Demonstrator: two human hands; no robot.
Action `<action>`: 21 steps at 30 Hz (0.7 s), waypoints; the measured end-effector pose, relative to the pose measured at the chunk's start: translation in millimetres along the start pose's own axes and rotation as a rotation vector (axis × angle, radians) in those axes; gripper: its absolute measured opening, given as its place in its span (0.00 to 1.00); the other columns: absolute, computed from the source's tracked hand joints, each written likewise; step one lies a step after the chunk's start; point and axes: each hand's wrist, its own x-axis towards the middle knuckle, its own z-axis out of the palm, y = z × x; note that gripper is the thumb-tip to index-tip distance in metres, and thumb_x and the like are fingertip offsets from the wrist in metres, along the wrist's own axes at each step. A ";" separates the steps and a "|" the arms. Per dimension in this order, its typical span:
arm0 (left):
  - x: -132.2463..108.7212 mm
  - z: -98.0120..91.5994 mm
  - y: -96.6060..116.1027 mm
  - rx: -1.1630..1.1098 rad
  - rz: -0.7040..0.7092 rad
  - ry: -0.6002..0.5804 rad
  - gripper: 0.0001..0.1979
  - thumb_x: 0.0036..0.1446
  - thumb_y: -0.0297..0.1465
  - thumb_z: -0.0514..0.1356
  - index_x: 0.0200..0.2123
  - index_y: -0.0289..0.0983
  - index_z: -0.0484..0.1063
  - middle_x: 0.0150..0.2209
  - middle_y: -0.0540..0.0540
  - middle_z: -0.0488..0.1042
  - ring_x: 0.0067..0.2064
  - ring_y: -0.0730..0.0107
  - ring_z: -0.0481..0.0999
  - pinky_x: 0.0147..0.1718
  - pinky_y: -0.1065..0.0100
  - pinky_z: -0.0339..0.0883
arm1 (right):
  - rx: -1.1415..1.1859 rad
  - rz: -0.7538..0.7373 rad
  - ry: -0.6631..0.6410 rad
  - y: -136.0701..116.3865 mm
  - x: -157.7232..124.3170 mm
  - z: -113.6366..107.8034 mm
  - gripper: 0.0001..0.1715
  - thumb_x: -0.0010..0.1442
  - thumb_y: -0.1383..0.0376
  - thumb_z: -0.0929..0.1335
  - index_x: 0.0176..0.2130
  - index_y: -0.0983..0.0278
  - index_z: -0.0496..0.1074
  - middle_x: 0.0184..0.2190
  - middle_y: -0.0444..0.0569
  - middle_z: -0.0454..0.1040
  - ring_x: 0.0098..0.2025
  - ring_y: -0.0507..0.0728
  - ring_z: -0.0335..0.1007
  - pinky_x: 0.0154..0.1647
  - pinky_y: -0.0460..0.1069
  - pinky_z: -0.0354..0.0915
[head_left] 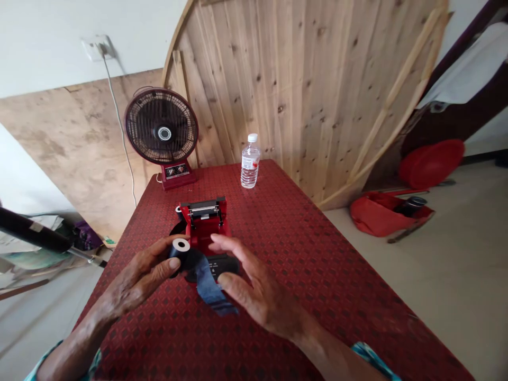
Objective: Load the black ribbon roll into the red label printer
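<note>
- Two bare hands over a red patterned table (317, 275), both palms turned inward.
- Left hand (141, 275): thumb and fingers pinching a small dark roll (177, 257) with a pale core; roll held just in front of the red machine, its pale end tilted up.
- Loose strip (208, 286) runs off the roll, curling down and to the right, bluish where light catches it.
- Right hand (264, 296): spread, thumb well apart from fingers, near the strip; cannot tell whether the thumb touches it.
- Red machine (201, 234) on the table between the hands, lid (204, 210) raised; dark front panel (228, 264) partly behind the strip.
- Behind it: clear bottle (249, 168) with white cap, upright; fan (162, 127) at the table's far left corner.
- Large round wooden panel (309, 95) beyond the table; red bag (367, 216) on the floor, right.
</note>
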 end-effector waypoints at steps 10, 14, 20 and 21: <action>0.9 -1.4 -17.9 0.005 -0.036 -0.110 0.26 0.61 0.42 0.59 0.59 0.38 0.68 0.48 0.41 0.78 0.43 0.60 0.77 0.40 0.66 0.72 | 0.054 -0.034 -0.092 22.3 -4.6 23.1 0.28 0.63 0.67 0.64 0.61 0.53 0.60 0.40 0.46 0.73 0.40 0.52 0.71 0.41 0.49 0.69; 0.2 10.5 -22.8 -0.055 -0.051 -0.158 0.26 0.62 0.42 0.58 0.60 0.38 0.67 0.48 0.41 0.78 0.46 0.58 0.77 0.43 0.63 0.72 | 0.128 -0.093 -0.150 20.5 -8.2 27.7 0.28 0.63 0.69 0.63 0.61 0.54 0.60 0.39 0.45 0.73 0.39 0.51 0.71 0.43 0.49 0.68; -10.8 18.1 -18.4 -0.095 -0.108 -0.126 0.23 0.65 0.41 0.50 0.60 0.45 0.68 0.56 0.46 0.75 0.57 0.54 0.72 0.54 0.57 0.68 | 0.166 -0.166 -0.148 20.7 -8.0 32.2 0.29 0.62 0.70 0.65 0.60 0.54 0.60 0.39 0.46 0.71 0.41 0.52 0.70 0.47 0.51 0.68; -12.1 17.4 -16.8 -0.096 -0.109 -0.138 0.23 0.65 0.41 0.50 0.60 0.45 0.68 0.56 0.46 0.75 0.56 0.54 0.73 0.52 0.58 0.70 | 0.166 -0.176 -0.144 21.5 -7.6 32.9 0.29 0.62 0.69 0.65 0.61 0.54 0.60 0.39 0.46 0.71 0.41 0.52 0.70 0.48 0.52 0.68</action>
